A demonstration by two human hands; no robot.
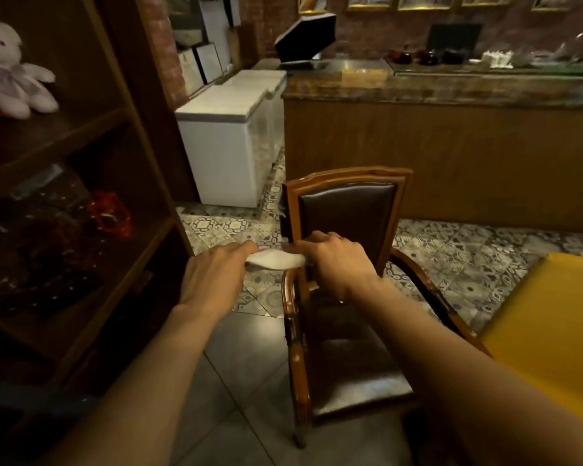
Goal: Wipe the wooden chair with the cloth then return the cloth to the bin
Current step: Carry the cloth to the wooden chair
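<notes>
1. Cloth [276, 259] is held stretched between both hands, in the air just above the left armrest of the wooden chair [347, 264]; the bin it must return to is not seen in this view.
2. On the far left, a dark wooden shelf [115, 169] is seen: a white plush toy [11, 68] is kept on the upper board, and dark bags with something red are stored on the board below. What those bags contain cannot be told.
3. The left hand [212, 280] is closed on the left end of the cloth, the fingers pinched around the fabric.
4. The right hand [337, 264] is curled shut on the other end, knuckles up, in front of the chair's padded back. The cloth is probably being pulled taut or folded into a pad so that a flat face can be pressed to the wood; wiping is judged not yet begun or between strokes.
5. The chair is faced from the front, its seat towards the person, so that armrests and frame can be reached.
6. Behind it, white chest freezers [229, 142] are closed, their contents hidden.
7. Further right, a long table [451, 92] carries small items, too blurred to name.
8. A yellow surface [552, 324] lies at the right edge.
</notes>
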